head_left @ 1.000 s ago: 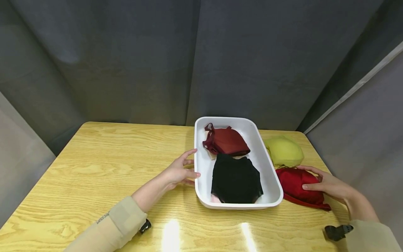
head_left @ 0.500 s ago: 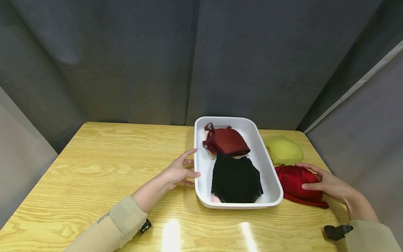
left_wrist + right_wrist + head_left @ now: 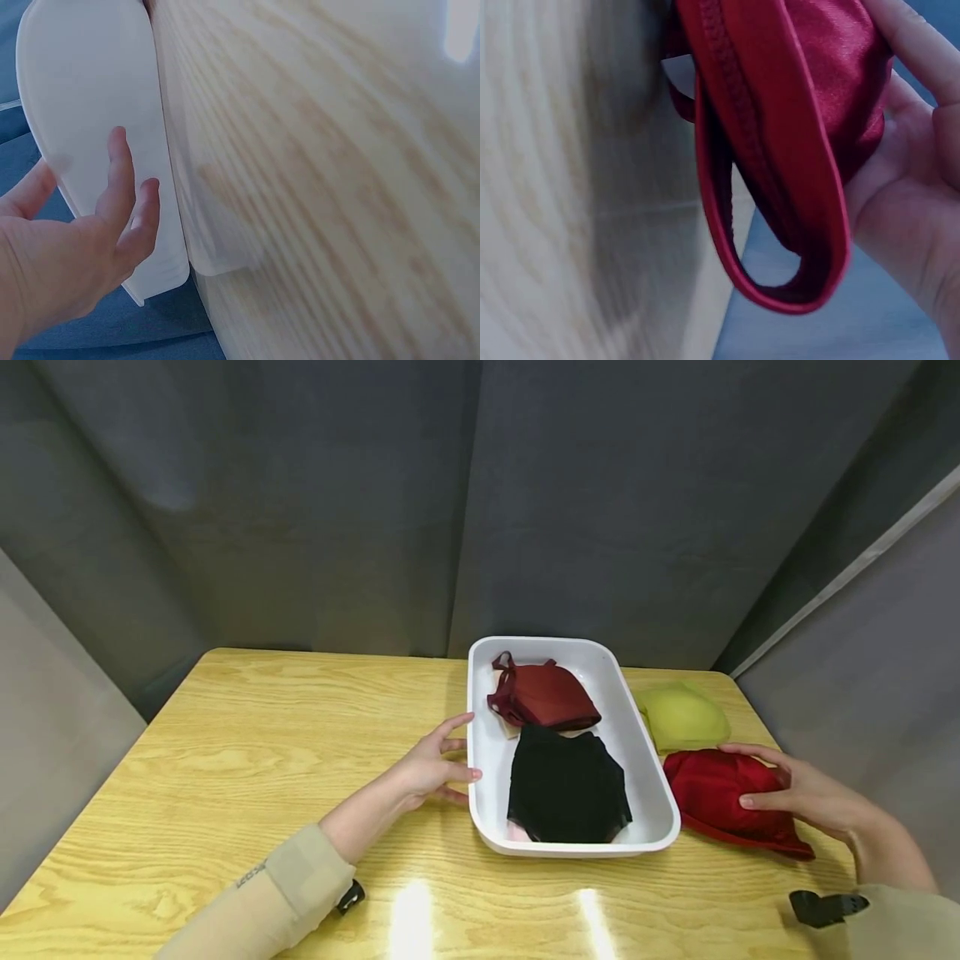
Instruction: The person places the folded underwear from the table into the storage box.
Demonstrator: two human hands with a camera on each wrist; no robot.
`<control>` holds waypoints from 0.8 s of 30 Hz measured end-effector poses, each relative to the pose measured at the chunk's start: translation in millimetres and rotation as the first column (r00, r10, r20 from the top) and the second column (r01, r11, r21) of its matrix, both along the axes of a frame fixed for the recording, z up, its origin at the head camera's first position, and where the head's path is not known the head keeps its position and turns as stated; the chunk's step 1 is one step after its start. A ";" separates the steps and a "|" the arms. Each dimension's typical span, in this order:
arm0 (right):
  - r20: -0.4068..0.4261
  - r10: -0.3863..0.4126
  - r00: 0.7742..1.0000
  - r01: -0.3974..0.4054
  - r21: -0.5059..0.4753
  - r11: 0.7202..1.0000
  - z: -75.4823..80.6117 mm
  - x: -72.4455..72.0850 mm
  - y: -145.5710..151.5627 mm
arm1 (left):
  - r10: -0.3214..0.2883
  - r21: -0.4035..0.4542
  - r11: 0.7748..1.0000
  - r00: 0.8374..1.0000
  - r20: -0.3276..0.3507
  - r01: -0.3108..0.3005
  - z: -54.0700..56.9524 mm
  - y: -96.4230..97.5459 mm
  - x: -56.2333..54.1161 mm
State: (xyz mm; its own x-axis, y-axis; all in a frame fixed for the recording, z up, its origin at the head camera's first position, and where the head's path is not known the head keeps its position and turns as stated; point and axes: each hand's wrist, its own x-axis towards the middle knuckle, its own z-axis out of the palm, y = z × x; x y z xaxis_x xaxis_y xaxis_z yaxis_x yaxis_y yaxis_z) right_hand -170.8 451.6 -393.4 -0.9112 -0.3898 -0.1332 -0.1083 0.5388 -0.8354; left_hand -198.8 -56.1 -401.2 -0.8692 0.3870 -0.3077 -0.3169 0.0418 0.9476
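Observation:
My right hand (image 3: 813,793) grips a folded red satin bra (image 3: 720,793) at the table's right side, thumb on the near side and fingers over the far side. In the right wrist view, a loop of the bra's edging (image 3: 772,187) hangs down past the palm. My left hand (image 3: 431,768) is at the left wall of a white plastic tub (image 3: 480,810), with its thumb tip over the rim and loosely spread fingers along the outside. Inside the tub lie a folded dark red bra (image 3: 551,693) and black underpants (image 3: 570,789).
Behind the red bra, a folded yellow-green bra (image 3: 686,717) rests close to the tub's right wall. All of this is on a wood-grain table (image 3: 300,727). Grey curtains (image 3: 337,527) hang behind the table and along its sides.
My right hand has shifted a little to the right with the red bra in its grip. The left hand keeps its place at the tub. The head view has turned slightly.

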 end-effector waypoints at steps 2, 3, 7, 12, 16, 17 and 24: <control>0.001 0.002 1.000 -0.002 0.016 1.000 3.6 0.6 1.0 | 0.003 0.000 1.000 1.000 0.001 -0.003 0.0 0.1 0.0; 0.002 0.010 1.000 -0.010 0.012 1.000 5.4 0.7 1.9 | 0.004 -0.001 1.000 1.000 0.000 -0.004 -0.2 0.1 -0.2; 0.015 0.029 0.999 -0.028 -0.036 0.999 12.5 0.1 6.3 | 0.005 0.004 1.000 1.000 -0.002 -0.005 -0.2 -0.3 0.0; 0.048 0.035 0.998 -0.030 -0.110 0.993 22.5 -0.3 8.7 | 0.002 0.003 1.000 1.000 -0.005 -0.002 -1.0 0.1 -0.7; 0.029 0.055 0.998 -0.050 -0.149 0.988 30.4 -0.3 8.0 | 0.002 0.001 1.000 1.000 -0.002 -0.002 -0.6 0.8 -1.1; 0.031 0.058 0.998 -0.052 -0.162 0.985 32.4 -0.4 7.6 | 0.003 0.001 1.000 1.000 -0.001 -0.003 -0.6 1.0 -1.2; 0.043 0.063 0.997 -0.052 -0.212 0.976 49.6 -3.5 3.4 | 0.007 0.012 1.000 1.000 0.002 -0.007 -1.1 1.0 -0.2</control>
